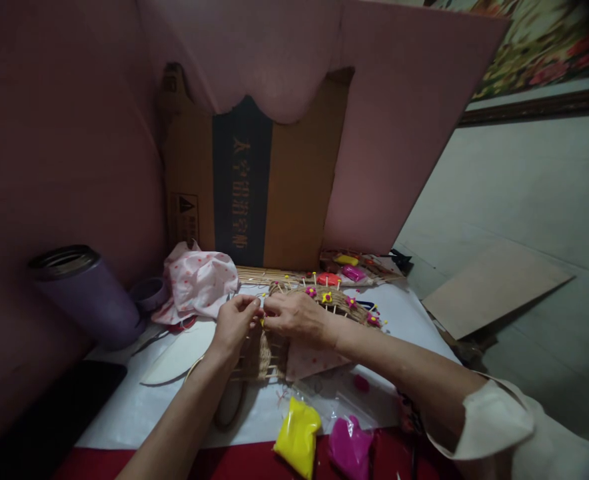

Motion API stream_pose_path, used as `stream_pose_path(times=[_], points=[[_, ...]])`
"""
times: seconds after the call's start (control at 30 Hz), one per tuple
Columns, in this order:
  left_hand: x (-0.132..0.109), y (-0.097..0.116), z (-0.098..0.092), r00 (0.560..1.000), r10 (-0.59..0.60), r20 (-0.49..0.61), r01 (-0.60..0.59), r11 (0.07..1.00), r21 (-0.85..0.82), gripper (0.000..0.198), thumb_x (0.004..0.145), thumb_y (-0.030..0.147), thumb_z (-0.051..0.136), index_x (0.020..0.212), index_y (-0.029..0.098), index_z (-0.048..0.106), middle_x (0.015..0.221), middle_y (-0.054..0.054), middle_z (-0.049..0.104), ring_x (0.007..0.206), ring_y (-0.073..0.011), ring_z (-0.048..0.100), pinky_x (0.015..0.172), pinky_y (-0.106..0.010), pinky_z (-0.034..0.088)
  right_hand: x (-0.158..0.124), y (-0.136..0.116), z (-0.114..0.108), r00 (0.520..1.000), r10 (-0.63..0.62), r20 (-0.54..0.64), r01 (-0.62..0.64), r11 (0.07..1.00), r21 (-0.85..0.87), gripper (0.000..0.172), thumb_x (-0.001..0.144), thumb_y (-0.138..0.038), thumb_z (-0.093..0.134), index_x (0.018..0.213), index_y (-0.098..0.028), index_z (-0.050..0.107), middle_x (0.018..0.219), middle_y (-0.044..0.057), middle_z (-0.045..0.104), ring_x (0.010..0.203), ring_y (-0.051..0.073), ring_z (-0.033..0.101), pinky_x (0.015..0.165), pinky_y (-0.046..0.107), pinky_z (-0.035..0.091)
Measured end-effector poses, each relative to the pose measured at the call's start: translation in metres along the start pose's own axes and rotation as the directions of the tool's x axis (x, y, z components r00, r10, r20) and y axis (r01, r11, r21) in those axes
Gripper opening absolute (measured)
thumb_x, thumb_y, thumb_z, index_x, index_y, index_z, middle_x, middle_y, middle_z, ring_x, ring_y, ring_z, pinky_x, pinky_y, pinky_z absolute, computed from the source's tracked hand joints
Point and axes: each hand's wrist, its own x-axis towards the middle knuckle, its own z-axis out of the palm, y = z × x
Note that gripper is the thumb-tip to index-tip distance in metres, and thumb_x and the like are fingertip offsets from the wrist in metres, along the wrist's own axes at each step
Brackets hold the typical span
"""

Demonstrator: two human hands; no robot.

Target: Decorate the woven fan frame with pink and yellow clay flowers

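Note:
My left hand and my right hand meet over a woven twine piece with pale sticks through it. Both hands are closed, thumb and fingers pinched and nearly touching each other. A small yellow bit shows just below the fingertips; what each pinch holds is too small to make out. Behind my right hand runs a curved twine-woven band with upright sticks. Magenta and yellow flowers dot that band. Under my right wrist lies a pink patterned cloth.
A yellow clay packet and a magenta one lie at the front edge. On the left are a purple tumbler, a bunched spotted cloth, a white oval sheet and a dark flat object. Cardboard stands behind.

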Motion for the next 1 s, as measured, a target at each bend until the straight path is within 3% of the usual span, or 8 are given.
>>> stream_pose_path(times=[0.7,1.0], points=[[-0.0004,0.0020,0.0010,1.000,-0.004,-0.009,0.004,1.000,0.016,0.030,0.055,0.034,0.072,0.071,0.009,0.063,0.059,0.000,0.061,0.051,-0.0099,0.053,0.048,-0.019,0.038,0.0015,0.0053,0.0018,0.998,-0.050,0.041,0.049,0.999,0.021,0.015,0.091,-0.020,0.043,0.090,-0.016,0.058,0.091,0.006,0.055,0.080,0.016,0.048,0.057,0.027,0.038],[-0.0008,0.0034,0.0021,0.999,-0.024,-0.023,0.024,1.000,0.002,0.029,0.054,0.036,0.072,0.066,0.012,0.060,0.055,0.000,0.061,0.048,-0.0101,0.052,0.046,-0.020,0.036,-0.0071,0.0021,-0.0031,1.000,0.005,-0.026,-0.002,0.995,0.103,0.013,0.089,-0.018,0.045,0.091,-0.018,0.058,0.087,0.004,0.057,0.077,0.014,0.048,0.059,0.026,0.034]])
